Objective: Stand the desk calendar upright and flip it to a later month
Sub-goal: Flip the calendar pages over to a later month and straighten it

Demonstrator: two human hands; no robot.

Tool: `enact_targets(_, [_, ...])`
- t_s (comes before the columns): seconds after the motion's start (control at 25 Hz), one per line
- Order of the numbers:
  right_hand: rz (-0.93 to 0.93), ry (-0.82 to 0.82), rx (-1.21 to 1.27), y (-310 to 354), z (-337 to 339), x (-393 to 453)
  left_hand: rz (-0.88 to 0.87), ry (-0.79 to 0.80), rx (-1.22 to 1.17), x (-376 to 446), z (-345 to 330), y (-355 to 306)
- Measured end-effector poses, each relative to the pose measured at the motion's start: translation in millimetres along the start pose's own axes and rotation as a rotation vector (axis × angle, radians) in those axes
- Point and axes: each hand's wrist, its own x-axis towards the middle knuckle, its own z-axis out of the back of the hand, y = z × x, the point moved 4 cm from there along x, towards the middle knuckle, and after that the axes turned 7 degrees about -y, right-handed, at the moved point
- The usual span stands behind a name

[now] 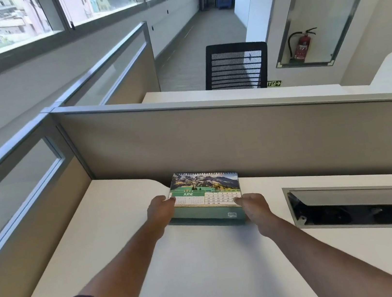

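Two hands — left (161, 210), right (253, 204) — gripping upright calendar (206, 197) at June

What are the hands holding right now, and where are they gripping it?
The desk calendar, open at June: the left hand grips its left edge and the right hand its right edge, near the lower corners.

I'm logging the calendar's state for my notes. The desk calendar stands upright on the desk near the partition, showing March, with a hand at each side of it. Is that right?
Not quite: the month is wrong. The head view shows the desk calendar open at JUNE, not March. The rest holds: it stands upright on the desk near the partition, with the left hand and right hand at its sides.
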Motion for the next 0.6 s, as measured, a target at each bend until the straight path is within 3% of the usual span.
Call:
enact_targets(0.28, [-0.06,0.084,0.078,-15.5,2.8,-3.6,0.214,0.116,-0.115,0.9,-11.5,13.4])
enact_targets(0.6, [0.059,0.206,0.178,-20.6,8.0,-35.4,0.017,0.162,-0.23,-24.5,8.4,19.6])
